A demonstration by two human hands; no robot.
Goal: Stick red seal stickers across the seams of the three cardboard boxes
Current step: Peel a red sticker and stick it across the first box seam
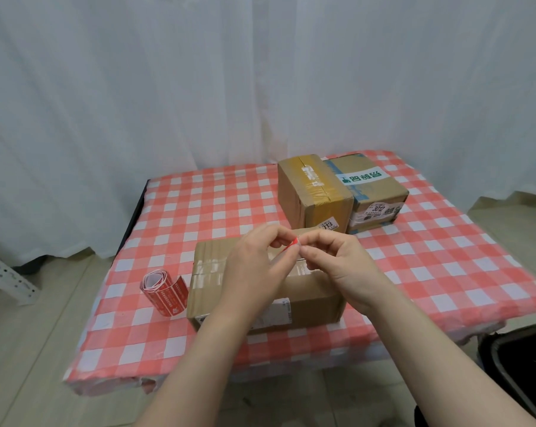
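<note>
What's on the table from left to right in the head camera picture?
Roll of red stickers → near box → tall box with yellow tape → box with green writing. The left hand and right hand, pinching a red sticker, overlap the near box, so skipped.

**Three boxes, a roll, one sticker**

The nearest cardboard box (306,300) lies flat at lower centre, clear tape along its top seam; a small red seal sticker (293,242) sits above it, mostly hidden; the red sticker roll (165,292) lies just left of it; the yellow-taped box (309,192) and green-labelled box (374,186) stand side by side, upper right.
</note>
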